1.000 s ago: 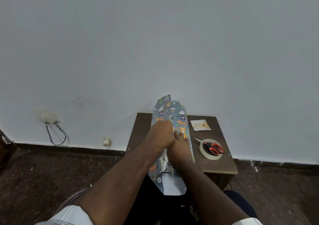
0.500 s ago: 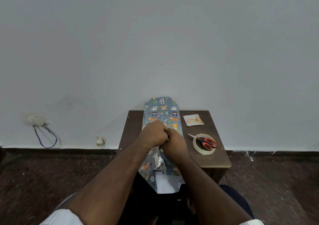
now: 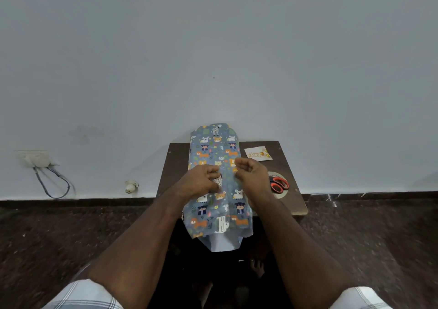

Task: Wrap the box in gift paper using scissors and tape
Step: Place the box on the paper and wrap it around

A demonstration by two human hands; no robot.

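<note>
Your left hand lies with its fingers stretched fairly flat across the top of the gift paper, pressing down on it near the seam that runs lengthwise along the middle of the bundle; nothing is pinched between them. Your right hand sits just to the right of that seam with its fingers loosely curled inward; you cannot tell from this view whether the fingertips pinch a paper edge or a bit of tape, or hold nothing, though the heel of the hand seems to rest against the right side of the wrap. The two hands are near each other but apart, with a strip of printed paper showing between them. The box itself is hidden: the blue animal-print paper is folded around it, covering it entirely, and the wrapped shape lies lengthwise on the small dark table, its far end sticking out past the table's back edge toward the wall and its near end hanging over the front edge, open, with the white underside of the paper showing there. To your right on the table, the red-handled scissors lie on top of the roll of tape, partly hidden behind your right wrist. Beyond them, near the back right corner, lies a small greeting card.
</note>
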